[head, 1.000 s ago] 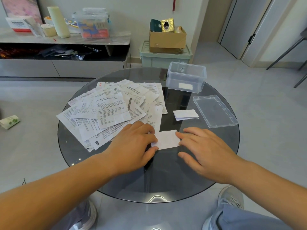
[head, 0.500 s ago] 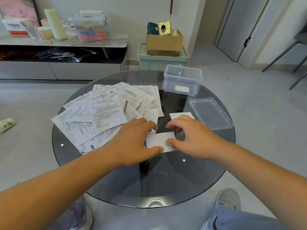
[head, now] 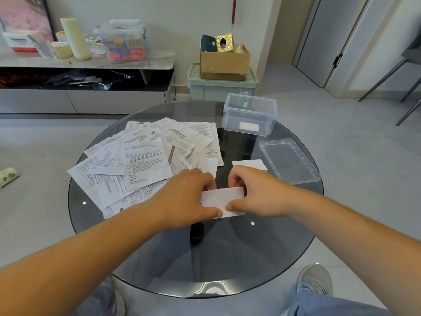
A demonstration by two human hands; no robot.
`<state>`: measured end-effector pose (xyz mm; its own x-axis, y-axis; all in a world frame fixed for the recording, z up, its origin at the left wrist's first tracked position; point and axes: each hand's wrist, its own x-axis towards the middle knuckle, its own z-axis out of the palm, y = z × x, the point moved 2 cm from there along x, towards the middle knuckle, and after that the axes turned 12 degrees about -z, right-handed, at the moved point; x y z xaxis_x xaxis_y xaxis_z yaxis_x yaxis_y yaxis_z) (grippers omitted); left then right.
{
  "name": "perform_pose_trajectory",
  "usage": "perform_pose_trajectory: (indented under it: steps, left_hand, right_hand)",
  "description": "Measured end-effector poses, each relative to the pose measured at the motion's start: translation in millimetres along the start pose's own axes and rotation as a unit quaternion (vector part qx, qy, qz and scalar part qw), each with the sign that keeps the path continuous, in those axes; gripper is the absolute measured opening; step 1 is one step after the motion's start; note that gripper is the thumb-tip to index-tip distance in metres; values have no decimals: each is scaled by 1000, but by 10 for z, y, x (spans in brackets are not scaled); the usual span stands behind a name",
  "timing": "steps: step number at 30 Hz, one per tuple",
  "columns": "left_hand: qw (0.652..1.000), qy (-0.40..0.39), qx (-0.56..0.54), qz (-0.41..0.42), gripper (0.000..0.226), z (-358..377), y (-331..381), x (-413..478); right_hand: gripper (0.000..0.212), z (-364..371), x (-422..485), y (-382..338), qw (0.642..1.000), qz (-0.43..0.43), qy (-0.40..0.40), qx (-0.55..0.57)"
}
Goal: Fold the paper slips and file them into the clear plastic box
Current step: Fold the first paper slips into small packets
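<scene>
Left of centre I see loose paper slips point(head: 145, 163) spread over the glass table point(head: 250, 247). Just right of them my left hand point(head: 189, 197) pinches the left end of a white slip point(head: 224, 200) at mid-frame, and my right hand point(head: 257, 192) pinches its right end. Further right lies a folded slip point(head: 249, 163), with the open clear plastic box point(head: 249, 114) above it and the lid point(head: 289, 159) flat at the table's right rim.

free: near side of glass tbl point(head: 230, 261) | obst L: paper pile point(head: 145, 160) | obst R: lid point(head: 289, 159), box point(head: 249, 114) behind it, folded slip point(head: 249, 163) btwn pile & lid
</scene>
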<state>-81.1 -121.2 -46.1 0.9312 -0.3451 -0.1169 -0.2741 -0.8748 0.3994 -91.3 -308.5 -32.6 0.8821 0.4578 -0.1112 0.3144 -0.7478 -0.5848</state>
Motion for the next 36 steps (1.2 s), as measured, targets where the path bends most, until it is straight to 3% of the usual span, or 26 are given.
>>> perform_pose_trajectory:
  steps: [4, 8, 16, 21, 28, 36]
  left_hand:
    - [989, 5, -146, -26, 10, -113, 25, 39]
    - [965, -12, -252, -75, 8, -206, 80, 176]
    - [935, -45, -334, -112, 3, -230, 224, 423]
    - [947, -19, -305, -102, 8, -195, 387, 665]
    - [974, 31, -201, -101, 6, -37, 446, 945]
    - [974, 43, -201, -98, 5, -39, 405, 1054]
  right_hand:
    - [18, -67, -26, 91, 995, 7, 42, 90]
    - [2, -225, -58, 145, 975, 35, 108, 192]
    - [3, -462, -76, 332, 971, 45, 150, 178]
    - [9, -672, 11, 496, 967, 49, 213, 135]
    - [14, -659, 229, 782, 974, 73, 211, 33]
    - [15, -673, 331, 762, 959, 96, 239, 120]
